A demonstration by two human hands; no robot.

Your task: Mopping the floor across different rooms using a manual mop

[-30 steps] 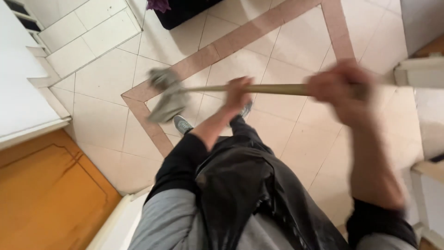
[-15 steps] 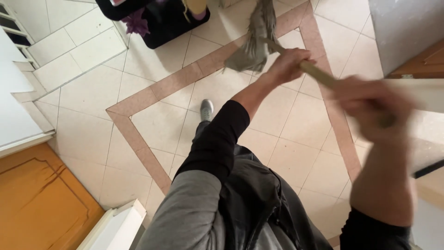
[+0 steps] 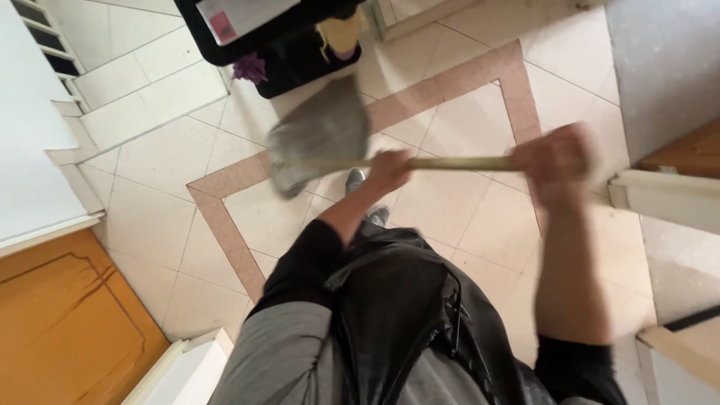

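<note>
I hold a mop with both hands. Its wooden handle [image 3: 457,163] runs level across the middle of the view. My left hand [image 3: 388,169] grips the handle near the mop end. My right hand [image 3: 556,161], blurred by motion, grips it further right. The grey cloth mop head [image 3: 316,133] lies spread on the pale tiled floor [image 3: 150,187] to the left, ahead of my grey shoes [image 3: 355,181]. Black trousers and a grey top fill the lower middle of the view.
A black bin or tray [image 3: 292,45] with purple and yellow items stands at the top. An orange wooden door [image 3: 67,315] is at lower left, white furniture [image 3: 30,150] at left, and a white frame edge [image 3: 660,199] at right. A pink tile border [image 3: 450,86] crosses the floor.
The mop head has swung from the upper middle down and left, and the handle has turned from slanted to level. Both hands moved with it.
</note>
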